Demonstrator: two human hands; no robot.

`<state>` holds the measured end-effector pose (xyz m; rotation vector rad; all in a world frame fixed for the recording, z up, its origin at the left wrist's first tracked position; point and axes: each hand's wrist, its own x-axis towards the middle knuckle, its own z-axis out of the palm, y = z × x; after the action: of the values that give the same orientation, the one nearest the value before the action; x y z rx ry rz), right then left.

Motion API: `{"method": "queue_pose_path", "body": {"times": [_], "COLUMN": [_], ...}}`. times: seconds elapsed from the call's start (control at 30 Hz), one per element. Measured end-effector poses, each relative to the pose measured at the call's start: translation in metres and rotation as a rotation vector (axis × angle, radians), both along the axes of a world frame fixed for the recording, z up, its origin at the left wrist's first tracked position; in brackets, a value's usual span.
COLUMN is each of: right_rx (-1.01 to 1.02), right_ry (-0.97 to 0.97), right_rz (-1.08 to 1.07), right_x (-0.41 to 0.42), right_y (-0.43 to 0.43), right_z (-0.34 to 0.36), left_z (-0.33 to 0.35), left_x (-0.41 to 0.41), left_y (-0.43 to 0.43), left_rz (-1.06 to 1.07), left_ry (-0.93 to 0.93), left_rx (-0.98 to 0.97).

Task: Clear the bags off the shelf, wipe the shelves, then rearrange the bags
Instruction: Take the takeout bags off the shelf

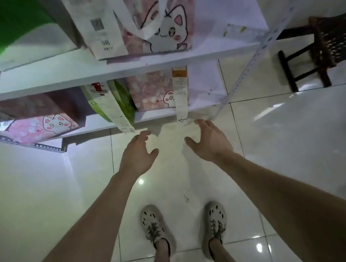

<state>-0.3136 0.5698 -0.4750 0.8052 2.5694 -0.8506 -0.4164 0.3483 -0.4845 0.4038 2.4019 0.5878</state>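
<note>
both hands held open and empty in front of the bags on the lower shelf

the left hand (138,153) and right hand (209,141) hang over the tiled floor (43,191) just in front of the lower shelf (92,125), fingers spread and loosely bent, holding nothing. beyond the gap between them a pink cat bag (153,89) stands on that shelf, a green bag (122,98) against its left side. two printed strips dangle past the shelf edge: the left strip (119,113) ends just beside the left fingers (143,134), the right strip (181,94) just beside the right fingers (202,123); whether they touch, i cannot tell. a second cat bag (41,124) lies further left. a larger cat bag (162,22) stands on the upper shelf (115,71). a dark stool (336,41) sits to the right.
</note>
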Motion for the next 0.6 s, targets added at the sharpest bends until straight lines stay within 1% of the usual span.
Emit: {"method": "queue_pose_path", "body": {"times": [0.1,0.23,0.3,0.43,0.5,0.6], "right_rx": [-0.054,-0.067,-0.075,-0.053,-0.041,-0.087], "right_ry": [0.007,0.053,0.09,0.206,0.265,0.352], "right_rz": [-0.076,-0.208,-0.278,-0.428,-0.463,-0.476], "right_x": [-0.031,-0.073,-0.091,-0.128,-0.142,-0.155], "right_y": [0.007,0.023,0.031,0.043,0.052,0.064], "right_z": [-0.057,-0.122,-0.148,-0.183,-0.192,-0.194], "left_z": [-0.058,-0.122,-0.144,-0.172,-0.178,-0.184], "left_x": [-0.025,-0.06,-0.076,-0.102,-0.113,-0.129], "left_y": [0.015,0.032,0.038,0.05,0.056,0.064], "left_rz": [0.038,0.164,0.202,0.234,0.291,0.331], "left_ry": [0.015,0.044,0.098,0.158,0.18,0.225], "left_rx": [0.004,0.121,0.132,0.134,0.174,0.229]}}
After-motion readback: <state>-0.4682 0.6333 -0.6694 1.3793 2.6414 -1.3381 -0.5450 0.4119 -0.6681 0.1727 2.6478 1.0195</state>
